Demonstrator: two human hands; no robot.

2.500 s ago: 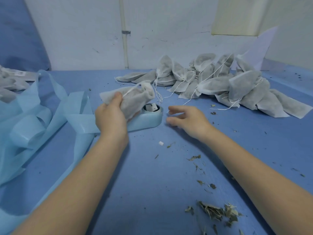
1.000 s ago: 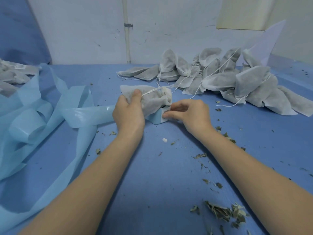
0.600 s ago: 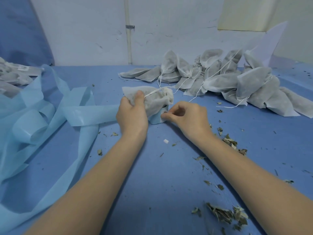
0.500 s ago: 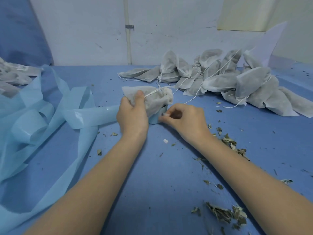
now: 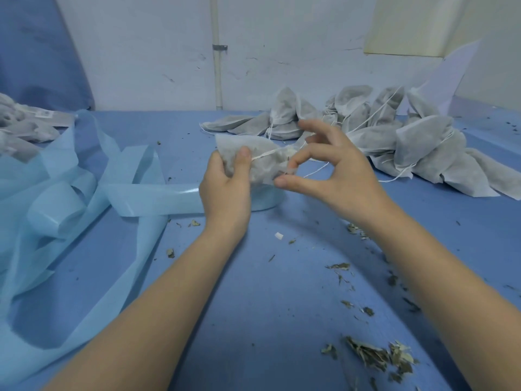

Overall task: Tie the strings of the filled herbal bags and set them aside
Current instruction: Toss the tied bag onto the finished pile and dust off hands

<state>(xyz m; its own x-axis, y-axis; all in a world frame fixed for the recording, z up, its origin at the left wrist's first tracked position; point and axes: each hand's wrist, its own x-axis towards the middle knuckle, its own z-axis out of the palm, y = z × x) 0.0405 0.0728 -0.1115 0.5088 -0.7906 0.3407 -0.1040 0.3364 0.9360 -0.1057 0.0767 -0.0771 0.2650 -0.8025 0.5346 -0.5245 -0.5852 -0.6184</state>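
Left hand (image 5: 225, 182) grips the grey non-woven herb-filled bag (image 5: 255, 160) above the blue table (image 5: 253, 292), steadying it. Right hand (image 5: 332, 167) pinches its white drawstring (image 5: 266, 155) at the mouth, other fingers spread, likely for knotting.

Along the desk's (image 5: 253, 320) far edge toward the right corner, a heap of filled bags (image 5: 394, 136) with trailing strings blocked the way. Loops of pale blue strip (image 5: 84, 187) crowded the left side, one band reaching to the middle beneath the raised hands. More grey bags (image 5: 25, 131) lay at the far left corner. The near middle between the forearms lay open, with only loose herb scraps (image 5: 375, 356) toward the near right.
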